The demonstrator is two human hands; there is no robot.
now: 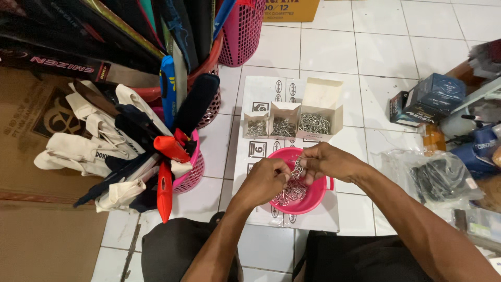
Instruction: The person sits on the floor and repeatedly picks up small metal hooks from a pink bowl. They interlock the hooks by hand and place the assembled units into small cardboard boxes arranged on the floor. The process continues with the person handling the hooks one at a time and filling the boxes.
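Observation:
Both my hands meet over a pink plastic bowl (318, 190) that holds a heap of small silver wire clips (291, 192). My left hand (266, 180) pinches the lower end of a short chain of clips (297, 168). My right hand (326, 161) pinches its upper end. Beyond the bowl stand three open cardboard boxes (284, 125) of the same metal clips, the rightmost box (316, 123) the largest. Bowl and boxes rest on a flattened white carton sheet (261, 94) on the tiled floor.
Pink baskets (190, 177) stuffed with racket handles and cloth bags crowd the left. A brown cardboard sheet (31, 167) lies far left. Dark boxes (430, 99), a plastic bag (443, 180) and clutter sit at right. My knees are at the bottom edge.

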